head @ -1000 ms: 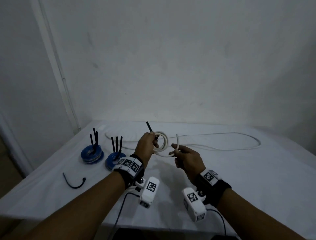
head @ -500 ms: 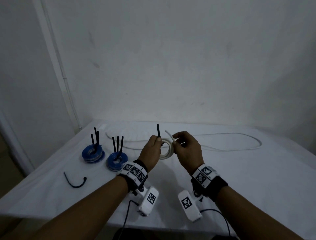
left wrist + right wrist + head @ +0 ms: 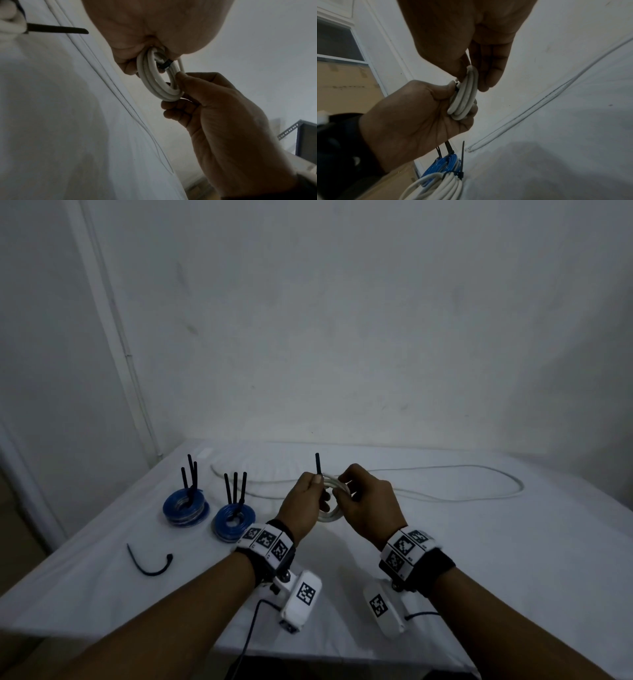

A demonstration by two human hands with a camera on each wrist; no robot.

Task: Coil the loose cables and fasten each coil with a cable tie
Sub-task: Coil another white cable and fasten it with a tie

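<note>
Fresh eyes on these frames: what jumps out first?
Both hands meet mid-table on a small white cable coil, the left hand also gripping an upright black cable tie, the right hand pinching the coil's side. Two blue coils bristling with black tie tails sit left; loose white cable trails behind.

White coil (image 3: 159,86) — smooth, faintly glossy plastic sheath; table cover (image 3: 479,559) — matt white cloth, lightly creased.
</note>
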